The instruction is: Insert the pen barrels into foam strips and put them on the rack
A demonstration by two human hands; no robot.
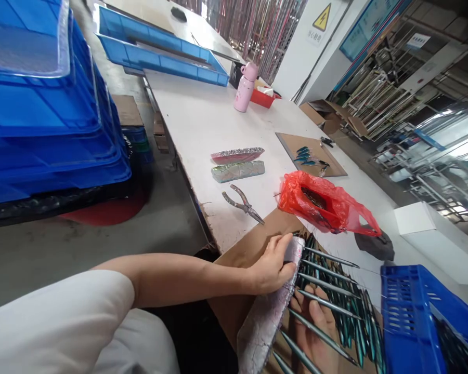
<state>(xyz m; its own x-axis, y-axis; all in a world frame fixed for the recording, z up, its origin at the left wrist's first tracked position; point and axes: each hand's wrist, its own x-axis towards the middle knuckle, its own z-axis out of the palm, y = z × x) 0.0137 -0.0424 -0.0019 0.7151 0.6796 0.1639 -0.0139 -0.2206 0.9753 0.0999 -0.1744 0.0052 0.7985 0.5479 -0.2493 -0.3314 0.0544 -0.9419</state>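
My left hand (pixel 271 265) is closed around the upper end of a long silvery-pink foam block (pixel 263 322), which is tilted at the cardboard's edge. From the block's right side several slender, pointed spindle-shaped pieces (pixel 327 280) stick out in a row, grey-teal and shiny. My right hand (pixel 315 327) is behind this row, partly covered by it. Its thumb and fingers pinch around one of the pieces close to the block. Beneath and beyond lies a heap of similar dark teal pieces (pixel 351 322) with thin wires, on brown cardboard (pixel 253 244).
Pliers (pixel 244 205) and two wrapped strips (pixel 237 170) lie on the white table (pixel 203 119). Near them are a red plastic bag (pixel 335 200), a board with small blue pieces (pixel 312 153) and a pink bottle (pixel 245 88). A blue basket (pixel 405 311) stands right; stacked blue crates (pixel 42 109) stand left.
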